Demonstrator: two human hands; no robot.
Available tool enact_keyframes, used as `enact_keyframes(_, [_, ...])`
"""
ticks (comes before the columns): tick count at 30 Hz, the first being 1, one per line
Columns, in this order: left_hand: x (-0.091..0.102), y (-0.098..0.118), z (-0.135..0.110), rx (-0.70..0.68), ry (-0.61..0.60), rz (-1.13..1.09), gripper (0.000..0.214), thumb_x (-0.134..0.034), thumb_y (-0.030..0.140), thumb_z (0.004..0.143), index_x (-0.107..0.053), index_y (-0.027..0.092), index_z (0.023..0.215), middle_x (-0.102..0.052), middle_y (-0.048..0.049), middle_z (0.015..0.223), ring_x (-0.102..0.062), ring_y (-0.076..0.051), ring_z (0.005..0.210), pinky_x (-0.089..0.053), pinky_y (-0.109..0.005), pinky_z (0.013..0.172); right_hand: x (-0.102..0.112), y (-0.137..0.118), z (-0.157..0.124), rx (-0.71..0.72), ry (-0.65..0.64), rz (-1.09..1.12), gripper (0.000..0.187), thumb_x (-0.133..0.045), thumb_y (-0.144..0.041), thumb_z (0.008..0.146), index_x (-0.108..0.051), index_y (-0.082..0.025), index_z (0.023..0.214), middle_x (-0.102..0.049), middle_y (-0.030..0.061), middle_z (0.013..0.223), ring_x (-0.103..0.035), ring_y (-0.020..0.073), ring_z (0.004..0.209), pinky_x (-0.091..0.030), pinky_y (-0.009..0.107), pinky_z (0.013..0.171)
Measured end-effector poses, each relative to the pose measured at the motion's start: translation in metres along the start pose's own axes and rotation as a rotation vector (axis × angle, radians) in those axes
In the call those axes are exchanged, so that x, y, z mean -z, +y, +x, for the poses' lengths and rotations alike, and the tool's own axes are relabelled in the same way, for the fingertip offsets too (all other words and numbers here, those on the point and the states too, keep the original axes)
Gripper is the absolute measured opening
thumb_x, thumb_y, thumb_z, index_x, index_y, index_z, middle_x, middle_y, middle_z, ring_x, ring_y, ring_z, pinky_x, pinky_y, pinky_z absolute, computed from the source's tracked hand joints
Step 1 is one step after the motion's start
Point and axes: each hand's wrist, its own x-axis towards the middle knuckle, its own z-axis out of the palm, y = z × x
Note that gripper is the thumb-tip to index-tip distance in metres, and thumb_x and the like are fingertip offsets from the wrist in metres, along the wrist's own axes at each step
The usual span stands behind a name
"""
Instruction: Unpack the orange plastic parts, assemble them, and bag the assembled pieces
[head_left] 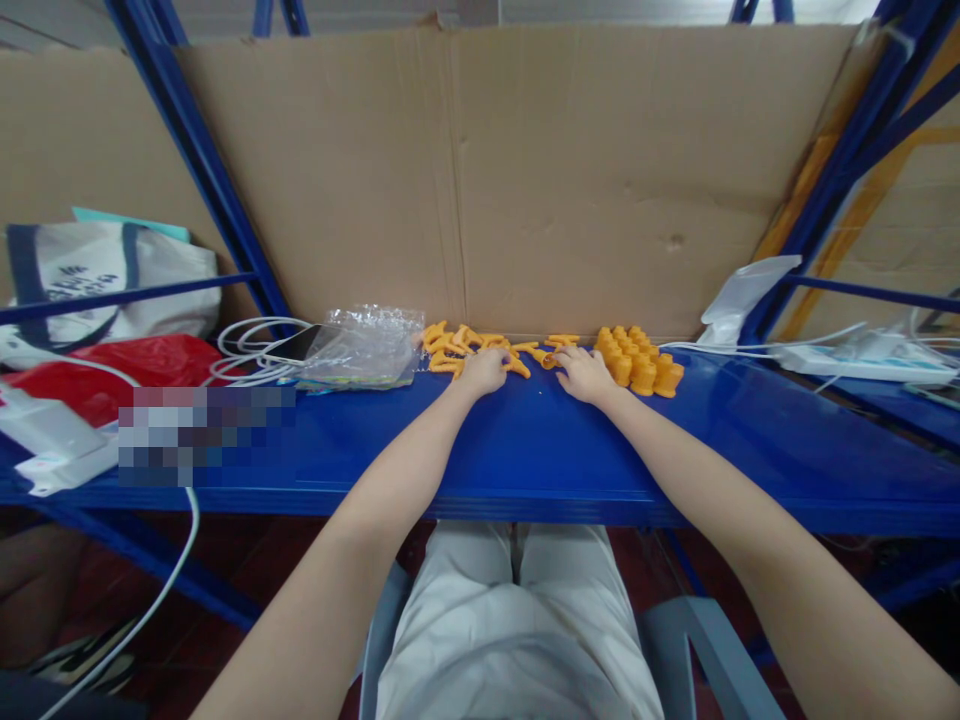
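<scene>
A loose pile of orange, branched plastic pieces lies on the blue shelf top, against the cardboard. My left hand is at the right side of this pile, its fingers curled down; an orange branched piece sticks out beside the fingertips. My right hand has its thumb and forefinger at a small orange piece with a round, hollow-looking end. Just right of that hand, a tight group of orange knobbed, cylinder-like pieces stands upright. Fingertip contact is partly hidden on both hands.
Left of the pile lie clear plastic bags, coiled white cables and a red bag. A white power strip is at the right. Cardboard stands behind; blue posts flank it.
</scene>
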Motion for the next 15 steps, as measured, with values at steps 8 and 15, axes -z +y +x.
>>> enact_keyframes(8, [0.001,0.003,-0.001,-0.072,-0.021,-0.047,0.035,-0.059,0.016,0.085,-0.072,0.020,0.118,-0.077,-0.0088,0.108,-0.072,-0.023,0.100,-0.056,-0.034,0.091,-0.012,-0.001,0.005,0.084,-0.019,0.059,0.044,-0.040,-0.028,0.100,-0.062,-0.022,0.138,-0.048,0.0153,0.156,-0.042,0.0314,0.144,-0.032,0.058,0.113])
enact_keyframes(15, [-0.002,0.003,0.000,-0.116,-0.016,-0.059,0.035,-0.059,0.014,0.083,-0.073,0.021,0.115,-0.076,-0.0066,0.096,-0.072,-0.022,0.096,-0.057,-0.032,0.088,-0.008,-0.004,0.004,0.042,-0.052,0.048,0.049,-0.036,-0.038,0.103,-0.060,-0.017,0.140,-0.049,0.0180,0.153,-0.046,0.0337,0.138,-0.035,0.054,0.111])
